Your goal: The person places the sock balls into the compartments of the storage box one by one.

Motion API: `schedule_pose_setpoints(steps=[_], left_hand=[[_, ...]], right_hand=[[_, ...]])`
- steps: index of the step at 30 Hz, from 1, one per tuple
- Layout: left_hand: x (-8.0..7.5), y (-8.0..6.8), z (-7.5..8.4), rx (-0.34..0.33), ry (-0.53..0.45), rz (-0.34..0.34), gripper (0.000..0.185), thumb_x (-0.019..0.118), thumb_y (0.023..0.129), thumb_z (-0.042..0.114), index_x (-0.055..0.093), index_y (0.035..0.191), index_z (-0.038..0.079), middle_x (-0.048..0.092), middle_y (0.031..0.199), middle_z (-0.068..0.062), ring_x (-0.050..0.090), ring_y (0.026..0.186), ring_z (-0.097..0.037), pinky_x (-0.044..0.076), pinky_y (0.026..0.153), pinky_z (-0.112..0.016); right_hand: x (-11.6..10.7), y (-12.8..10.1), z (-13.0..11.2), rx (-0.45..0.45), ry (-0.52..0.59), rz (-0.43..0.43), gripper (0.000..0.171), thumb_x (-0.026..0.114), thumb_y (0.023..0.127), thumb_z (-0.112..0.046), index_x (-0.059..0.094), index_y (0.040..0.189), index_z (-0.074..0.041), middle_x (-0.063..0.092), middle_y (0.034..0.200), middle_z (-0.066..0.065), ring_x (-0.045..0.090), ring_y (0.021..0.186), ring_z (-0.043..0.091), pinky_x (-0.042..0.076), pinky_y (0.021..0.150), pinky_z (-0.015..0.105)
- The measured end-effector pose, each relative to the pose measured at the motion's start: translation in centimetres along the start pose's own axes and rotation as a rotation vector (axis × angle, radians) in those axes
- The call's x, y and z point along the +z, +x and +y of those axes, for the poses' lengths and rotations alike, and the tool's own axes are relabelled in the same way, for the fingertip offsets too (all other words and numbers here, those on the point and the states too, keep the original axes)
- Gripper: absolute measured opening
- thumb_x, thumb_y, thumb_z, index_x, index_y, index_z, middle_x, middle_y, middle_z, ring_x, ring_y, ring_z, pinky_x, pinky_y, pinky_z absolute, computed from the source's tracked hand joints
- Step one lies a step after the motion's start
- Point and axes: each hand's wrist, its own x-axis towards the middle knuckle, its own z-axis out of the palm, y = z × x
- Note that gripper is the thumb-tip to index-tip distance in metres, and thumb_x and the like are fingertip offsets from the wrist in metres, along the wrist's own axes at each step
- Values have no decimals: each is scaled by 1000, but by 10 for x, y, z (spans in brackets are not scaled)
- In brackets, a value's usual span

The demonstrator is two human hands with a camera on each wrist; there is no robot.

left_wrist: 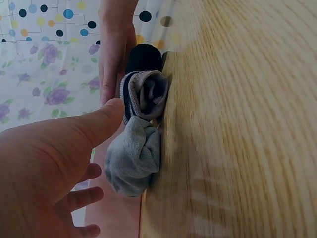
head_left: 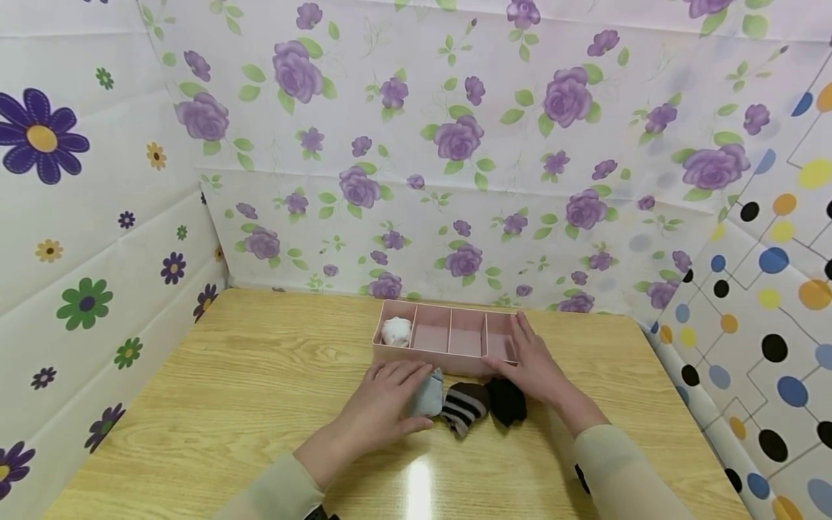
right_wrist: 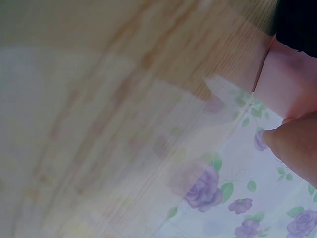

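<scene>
A pink divided tray (head_left: 465,363) stands on the wooden table (head_left: 247,375) near the back wall, with a white rolled sock (head_left: 396,331) in its leftmost compartment. Three rolled socks lie in a row before it: grey (head_left: 429,395), brown-and-black striped (head_left: 465,406) and black (head_left: 508,401). My left hand (head_left: 388,388) lies flat against the grey sock (left_wrist: 132,159), fingers relaxed, thumb (left_wrist: 96,125) reaching toward the striped sock (left_wrist: 146,94). My right hand (head_left: 531,359) rests with straight fingers on the tray's right end, just above the black sock (left_wrist: 144,57).
Flowered sheets wall in the table at the back and left, and a dotted sheet (head_left: 767,325) stands at the right. The tray's other three compartments hold nothing. In the right wrist view only the tray's corner (right_wrist: 287,74) and a fingertip (right_wrist: 297,144) are sharp.
</scene>
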Motion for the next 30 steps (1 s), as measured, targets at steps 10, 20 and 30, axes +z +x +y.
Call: schedule_pose_setpoints(steps=[10, 20, 30], left_hand=[[3, 1, -1, -14, 32, -39, 94, 86, 94, 55, 49, 166, 7, 55, 164, -14, 51, 149, -38, 36, 123, -68], [8, 2, -4, -20, 21, -43, 90, 87, 94, 51, 51, 165, 8, 56, 163, -13, 52, 149, -38, 38, 121, -69], [10, 5, -4, -46, 17, -44, 87, 88, 95, 46, 52, 165, 9, 57, 161, -14, 55, 146, -39, 40, 120, -69]], right_hand=[[0, 1, 1, -2, 14, -1, 114, 63, 106, -68, 1, 177, -4, -10, 184, 18, 4, 165, 55, 5, 130, 73], [2, 0, 1, 10, 10, -8, 115, 62, 105, -69, 0, 176, -4, -12, 184, 17, 4, 165, 54, 6, 130, 72], [1, 0, 2, 6, 10, -7, 115, 61, 106, -70, -1, 176, -4, -12, 183, 17, 4, 164, 56, 7, 129, 74]])
